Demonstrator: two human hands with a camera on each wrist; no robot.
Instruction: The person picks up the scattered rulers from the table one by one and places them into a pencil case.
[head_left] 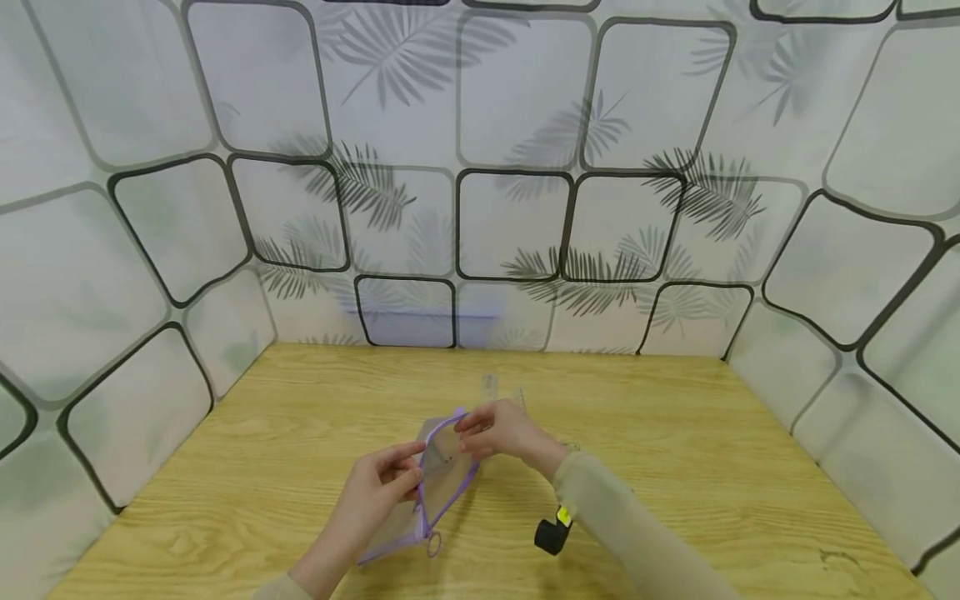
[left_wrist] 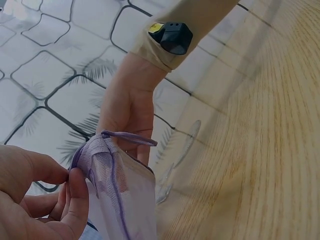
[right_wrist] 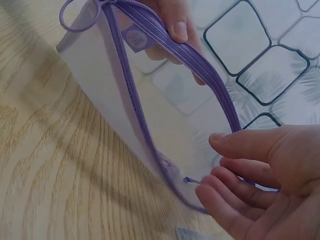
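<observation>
Left hand (head_left: 375, 492) pinching purple-zippered rim of translucent mesh pouch (head_left: 397, 528), mouth gaping, mid-scene over yellowish wood-grain table (head_left: 675, 433). Right hand (head_left: 504, 429) at mouth's right, thumb and fingers apart. Clear flat plastic piece (head_left: 489, 387) farther off.

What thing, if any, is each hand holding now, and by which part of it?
The left hand pinches the pouch by its purple zip edge. The right hand, near the same edge, appears to hold nothing.

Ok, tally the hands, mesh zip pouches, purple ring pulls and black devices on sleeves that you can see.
Hands: 2 (left hand, right hand)
Mesh zip pouch: 1
Purple ring pull: 1
Black device on a sleeve: 1
Total: 5
</observation>
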